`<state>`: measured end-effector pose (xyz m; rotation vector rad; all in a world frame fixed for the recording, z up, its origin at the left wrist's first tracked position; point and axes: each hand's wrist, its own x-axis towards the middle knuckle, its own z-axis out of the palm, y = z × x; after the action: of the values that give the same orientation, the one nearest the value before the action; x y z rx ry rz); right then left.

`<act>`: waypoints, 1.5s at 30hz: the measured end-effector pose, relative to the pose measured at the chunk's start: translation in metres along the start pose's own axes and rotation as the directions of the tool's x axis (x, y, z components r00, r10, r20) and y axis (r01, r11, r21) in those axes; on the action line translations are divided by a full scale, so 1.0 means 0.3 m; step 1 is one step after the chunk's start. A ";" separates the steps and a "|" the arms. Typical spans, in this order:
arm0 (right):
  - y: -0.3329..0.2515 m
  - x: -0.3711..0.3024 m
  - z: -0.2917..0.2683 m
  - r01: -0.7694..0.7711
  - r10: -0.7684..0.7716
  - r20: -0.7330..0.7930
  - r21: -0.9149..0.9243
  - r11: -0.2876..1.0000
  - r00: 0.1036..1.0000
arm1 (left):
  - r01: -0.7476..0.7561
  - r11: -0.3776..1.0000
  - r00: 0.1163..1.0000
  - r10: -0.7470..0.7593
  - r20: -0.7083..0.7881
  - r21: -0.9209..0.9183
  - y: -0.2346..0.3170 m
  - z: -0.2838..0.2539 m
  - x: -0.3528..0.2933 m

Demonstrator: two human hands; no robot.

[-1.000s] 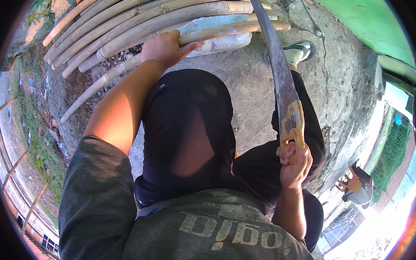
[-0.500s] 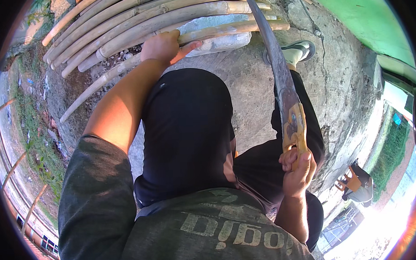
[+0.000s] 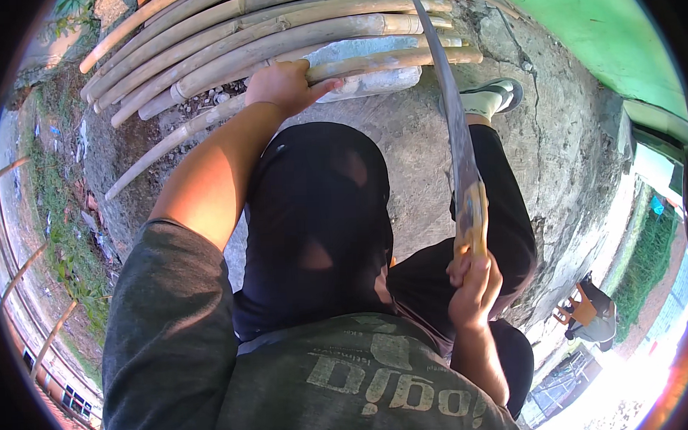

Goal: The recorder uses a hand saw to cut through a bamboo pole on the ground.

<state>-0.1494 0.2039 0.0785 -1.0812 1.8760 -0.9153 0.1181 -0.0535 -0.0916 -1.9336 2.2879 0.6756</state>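
My left hand (image 3: 280, 88) is closed around the nearest bamboo pole (image 3: 392, 62), its thumb along the near side. That pole lies across a pale block (image 3: 385, 82), with its right end sticking out past the block. My right hand (image 3: 474, 286) grips the wooden handle of a handsaw (image 3: 458, 135). The long dark blade points away from me and crosses the pole near its right end, just beyond the block. Whether the teeth touch the bamboo, I cannot tell.
Several more bamboo poles (image 3: 270, 54) lie side by side beyond my left hand. A green wall (image 3: 603, 39) rises at the right. My sandalled foot (image 3: 491, 98) is close to the blade. Another person (image 3: 596, 312) is at the far right.
The saw's handle and my right hand have shifted left, and the handle now shows more edge-on. My left hand still holds the pole, slightly farther right in view.
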 end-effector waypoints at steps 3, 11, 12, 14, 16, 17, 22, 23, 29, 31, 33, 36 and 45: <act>-0.009 0.002 0.030 -0.008 0.008 0.005 -0.024 1.000 1.000 | 0.006 0.999 1.000 -0.007 -0.001 -0.034 0.002 -0.017 -0.006; -0.040 0.318 0.123 0.030 -0.030 0.041 0.019 0.999 0.999 | -0.005 0.999 1.000 0.004 -0.020 -0.034 0.016 -0.002 0.009; -0.042 0.244 0.089 -0.006 0.005 0.023 0.045 0.999 1.000 | 0.006 0.999 1.000 -0.006 0.001 -0.037 0.013 -0.008 0.005; 0.013 0.086 0.017 0.059 -0.057 0.057 -0.049 0.997 0.997 | 0.007 1.000 1.000 -0.008 -0.020 -0.012 0.000 -0.011 -0.003; 0.026 -0.016 -0.003 0.018 -0.014 0.057 -0.077 0.997 0.998 | -0.003 1.000 1.000 0.003 -0.025 0.008 0.000 -0.008 -0.004; 0.018 -0.020 0.015 0.008 -0.004 0.053 -0.075 0.997 0.999 | -0.002 1.000 1.000 0.002 -0.012 -0.012 0.004 -0.020 -0.011; 0.008 0.370 0.163 0.098 -0.098 0.012 -0.007 0.995 0.995 | -0.054 0.998 0.991 0.051 -0.127 -0.027 0.019 0.044 0.011; 0.000 0.449 0.185 0.139 -0.140 0.033 0.019 0.990 0.990 | -0.038 0.999 0.995 0.036 -0.092 -0.026 0.011 0.029 0.031; 0.043 0.161 0.040 0.029 -0.030 0.003 0.070 0.997 1.000 | 0.008 0.998 0.999 -0.011 -0.039 -0.067 0.013 -0.014 0.003; 0.052 0.027 0.017 0.027 -0.029 0.021 0.095 0.995 0.999 | -0.014 0.999 0.998 0.012 -0.060 -0.029 -0.006 -0.005 -0.008; 0.038 -0.002 0.026 0.027 -0.027 -0.004 0.141 0.990 1.000 | -0.018 0.998 0.999 0.015 -0.038 -0.065 -0.002 -0.016 -0.016; -0.014 0.192 0.091 -0.020 0.021 -0.006 0.137 0.990 1.000 | -0.048 0.995 0.998 0.044 -0.054 -0.082 -0.011 0.009 -0.009; 0.022 0.135 0.066 0.051 -0.051 0.035 -0.001 0.999 0.998 | 0.037 0.994 0.998 -0.032 0.050 -0.105 0.020 -0.041 0.014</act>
<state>-0.1483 0.1659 0.0534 -1.1438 1.8286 -0.9176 0.1144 -0.0612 -0.0801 -1.9729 2.2281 0.8472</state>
